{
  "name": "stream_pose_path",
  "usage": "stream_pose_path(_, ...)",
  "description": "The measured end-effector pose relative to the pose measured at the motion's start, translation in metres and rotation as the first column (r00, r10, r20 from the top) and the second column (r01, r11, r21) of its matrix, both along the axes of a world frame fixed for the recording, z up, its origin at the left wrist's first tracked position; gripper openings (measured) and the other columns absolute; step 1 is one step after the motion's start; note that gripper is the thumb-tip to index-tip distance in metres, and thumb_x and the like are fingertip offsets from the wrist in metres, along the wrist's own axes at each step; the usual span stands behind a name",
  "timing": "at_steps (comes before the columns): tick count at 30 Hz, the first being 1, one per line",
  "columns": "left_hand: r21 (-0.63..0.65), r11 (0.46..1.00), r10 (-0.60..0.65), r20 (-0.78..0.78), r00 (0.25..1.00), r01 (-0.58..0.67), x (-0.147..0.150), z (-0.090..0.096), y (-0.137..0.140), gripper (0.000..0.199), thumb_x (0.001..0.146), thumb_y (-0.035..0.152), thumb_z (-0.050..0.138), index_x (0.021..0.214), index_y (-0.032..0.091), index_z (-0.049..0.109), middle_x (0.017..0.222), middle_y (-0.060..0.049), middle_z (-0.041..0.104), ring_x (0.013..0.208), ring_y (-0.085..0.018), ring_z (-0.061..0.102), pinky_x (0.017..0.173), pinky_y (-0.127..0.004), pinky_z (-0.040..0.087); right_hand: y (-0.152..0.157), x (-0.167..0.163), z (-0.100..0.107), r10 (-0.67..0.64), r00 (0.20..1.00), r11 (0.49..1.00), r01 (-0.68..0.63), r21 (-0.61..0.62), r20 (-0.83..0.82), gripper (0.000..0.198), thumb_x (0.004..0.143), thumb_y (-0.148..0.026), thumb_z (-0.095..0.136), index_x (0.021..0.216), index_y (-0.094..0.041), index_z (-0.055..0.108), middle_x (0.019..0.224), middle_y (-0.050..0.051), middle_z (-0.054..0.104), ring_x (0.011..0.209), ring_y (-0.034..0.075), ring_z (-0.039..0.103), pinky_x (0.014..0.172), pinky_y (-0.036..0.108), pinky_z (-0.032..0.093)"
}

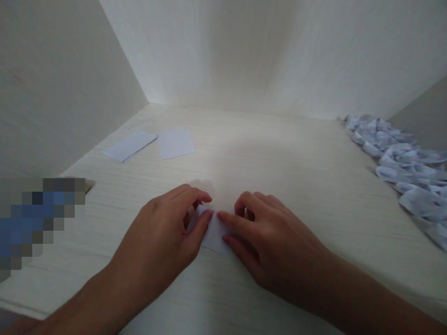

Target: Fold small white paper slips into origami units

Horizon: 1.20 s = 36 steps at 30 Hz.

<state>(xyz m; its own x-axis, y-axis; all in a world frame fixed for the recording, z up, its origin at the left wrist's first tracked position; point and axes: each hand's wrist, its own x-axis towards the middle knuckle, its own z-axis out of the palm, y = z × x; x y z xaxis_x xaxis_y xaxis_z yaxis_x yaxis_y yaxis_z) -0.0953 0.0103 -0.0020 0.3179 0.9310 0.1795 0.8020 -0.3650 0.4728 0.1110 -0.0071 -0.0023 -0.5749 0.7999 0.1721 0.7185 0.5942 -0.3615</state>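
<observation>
Grip's a two-hander in the head view: the left hand point(171, 218) and right hand point(272, 228) both have fingers on one small white paper point(214, 237), low and near the middle on the pale tabletop point(286, 158). Left thumb tip sits near the paper's far edge, index fingertip just beyond it, other fingers mostly hidden. Right index and thumb tips both touch the paper, a bit apart from each other, with the rest curled in. Honestly can't tell if either hand is properly pinching it or just pressing it down. The two hands nearly meet at the paper's far edge.

Farther back on the left lies a slim stack of white paper point(131, 145), with a squarish white sheet point(176, 143) just beside it. Over on the right, a long heap of folded or crumpled white pieces point(415, 202) runs along the side, kinda too blurry to make out each one. Pale back panel point(244, 56) behind it all. Far left there's a pixelated bluish patch point(31, 223), too blocky to identify.
</observation>
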Motion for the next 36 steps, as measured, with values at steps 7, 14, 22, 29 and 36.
stream_pose_path(7, 0.094, 0.996, -0.02, 0.069, 0.997, 0.013, -0.006, 0.002, -0.007, 0.011, 0.088, 0.032, 0.069, 0.097, 0.026, 0.072, 0.076, 0.003, 0.073, 0.052, -0.015, 0.063, 0.05, -0.027, 0.051, 0.0, 0.0, 0.0, -0.004, 1.0, 1.0, 0.004, 0.005, -0.021, 0.02, 0.098, -0.025, 0.06, 0.109, -0.02, 0.075, 0.092, 0.009, 0.066, 0.077, 0.021, 0.054, 0.071, 0.038, 0.045)
stream_pose_path(14, 0.17, 0.942, -0.303, 0.055, 0.952, 0.29, -0.027, -0.006, -0.015, 0.026, 0.093, 0.021, 0.063, 0.111, 0.036, 0.073, 0.108, 0.001, 0.078, 0.089, -0.02, 0.076, 0.075, -0.03, 0.065, 0.0, 0.0, -0.006, -0.022, 0.997, 1.0, 0.023, 0.015, -0.072, 0.014, 0.097, -0.028, 0.063, 0.102, -0.023, 0.075, 0.088, 0.007, 0.064, 0.074, 0.02, 0.053, 0.068, 0.037, 0.045)
stream_pose_path(22, 0.051, 0.934, -0.354, -0.003, 0.935, 0.354, -0.048, -0.013, -0.019, 0.043, 0.099, 0.026, 0.053, 0.136, 0.044, 0.064, 0.124, 0.001, 0.074, 0.103, -0.023, 0.075, 0.084, -0.03, 0.067, 0.0, -0.002, -0.007, -0.029, 0.995, 1.0, 0.029, 0.002, -0.093, 0.011, 0.096, -0.026, 0.063, 0.1, -0.021, 0.072, 0.088, 0.008, 0.063, 0.073, 0.019, 0.054, 0.066, 0.035, 0.045)
stream_pose_path(29, 0.108, 0.933, -0.345, 0.002, 0.939, 0.343, -0.037, -0.012, -0.017, 0.044, 0.098, 0.019, 0.053, 0.132, 0.043, 0.067, 0.121, 0.0, 0.075, 0.095, -0.021, 0.075, 0.078, -0.027, 0.066, -0.001, -0.003, -0.011, -0.027, 0.994, 1.0, 0.026, -0.012, -0.105, 0.012, 0.096, -0.02, 0.06, 0.102, -0.022, 0.071, 0.087, 0.006, 0.063, 0.07, 0.019, 0.052, 0.067, 0.035, 0.043)
stream_pose_path(36, 0.075, 0.92, -0.387, 0.001, 0.922, 0.385, -0.04, -0.011, -0.016, 0.05, 0.097, 0.017, 0.055, 0.139, 0.041, 0.061, 0.124, 0.0, 0.074, 0.104, -0.022, 0.073, 0.09, -0.033, 0.065, -0.001, -0.002, -0.018, -0.004, 0.997, 0.997, 0.011, 0.082, -0.079, 0.019, 0.099, -0.019, 0.053, 0.104, -0.02, 0.071, 0.085, 0.007, 0.061, 0.069, 0.018, 0.049, 0.068, 0.035, 0.04)
